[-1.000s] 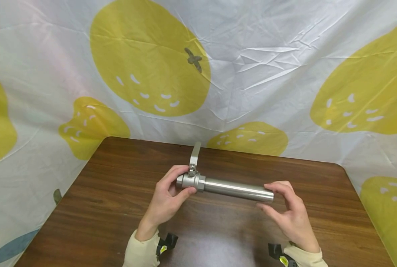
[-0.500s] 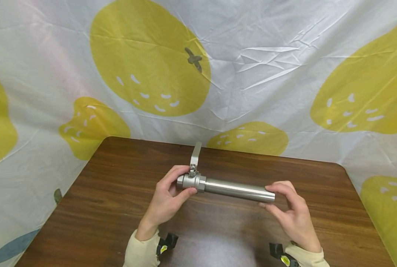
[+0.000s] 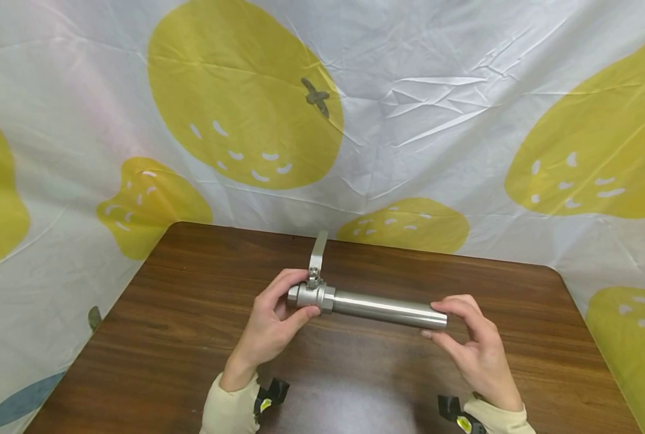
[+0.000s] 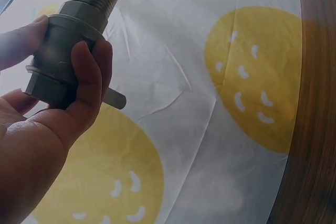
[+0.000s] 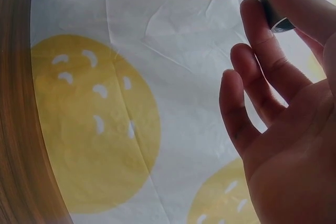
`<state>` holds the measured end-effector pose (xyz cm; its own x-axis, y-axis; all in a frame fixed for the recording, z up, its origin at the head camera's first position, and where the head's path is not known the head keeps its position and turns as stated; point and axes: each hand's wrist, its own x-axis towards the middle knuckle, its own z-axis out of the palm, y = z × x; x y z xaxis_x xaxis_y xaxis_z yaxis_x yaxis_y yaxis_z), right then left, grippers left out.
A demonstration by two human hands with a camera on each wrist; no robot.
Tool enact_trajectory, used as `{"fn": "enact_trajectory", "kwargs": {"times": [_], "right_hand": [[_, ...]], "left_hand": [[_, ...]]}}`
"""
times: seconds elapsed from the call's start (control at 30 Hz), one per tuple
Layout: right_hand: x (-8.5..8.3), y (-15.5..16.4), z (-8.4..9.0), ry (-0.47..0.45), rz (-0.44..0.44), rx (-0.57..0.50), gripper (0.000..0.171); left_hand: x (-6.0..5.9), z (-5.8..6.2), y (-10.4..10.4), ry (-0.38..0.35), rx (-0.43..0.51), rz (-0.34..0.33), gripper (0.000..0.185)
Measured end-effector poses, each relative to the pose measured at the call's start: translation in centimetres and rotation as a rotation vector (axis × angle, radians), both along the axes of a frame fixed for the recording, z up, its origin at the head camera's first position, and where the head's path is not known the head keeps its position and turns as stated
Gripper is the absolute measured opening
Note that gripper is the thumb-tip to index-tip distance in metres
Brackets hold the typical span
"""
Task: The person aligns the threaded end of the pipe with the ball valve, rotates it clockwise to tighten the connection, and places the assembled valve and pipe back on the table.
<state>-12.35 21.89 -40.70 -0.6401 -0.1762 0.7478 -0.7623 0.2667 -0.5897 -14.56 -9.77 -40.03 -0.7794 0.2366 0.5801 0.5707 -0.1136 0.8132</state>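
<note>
- The silver stainless-steel ball valve with a long smooth pipe screwed into it [image 3: 366, 304] is held level above the middle of the dark wooden desk [image 3: 165, 325], nearer its far edge than its near one.
- The left hand [image 3: 270, 322] grips the valve's chunky hexagonal body [image 4: 63, 51], thumb and fingers wrapped round it; the flat steel lever handle [image 3: 317, 253] points away towards the desk's far edge.
- The right hand [image 3: 471, 343] pinches the pipe's open free end [image 5: 275, 11] between thumb and fingertips, the other fingers relaxed.
- Judged by its look, the piece is solid metal: heavy, rigid and not fragile.
- The polished pipe is likely slippery, so the faceted valve body offers the surer hold, with the pipe end only steadied.
- A white cloth printed with yellow fruit [image 3: 246, 90] hangs behind.
</note>
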Motion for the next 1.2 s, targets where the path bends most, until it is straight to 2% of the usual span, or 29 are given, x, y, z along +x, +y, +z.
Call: {"fn": "enact_trajectory", "kwargs": {"times": [1.2], "right_hand": [[0.27, 0.17, 0.23, -0.063, -0.102, 0.1, 0.057]], "left_hand": [[-0.03, 0.08, -0.06, 0.036, -0.009, 0.005, 0.049]]}}
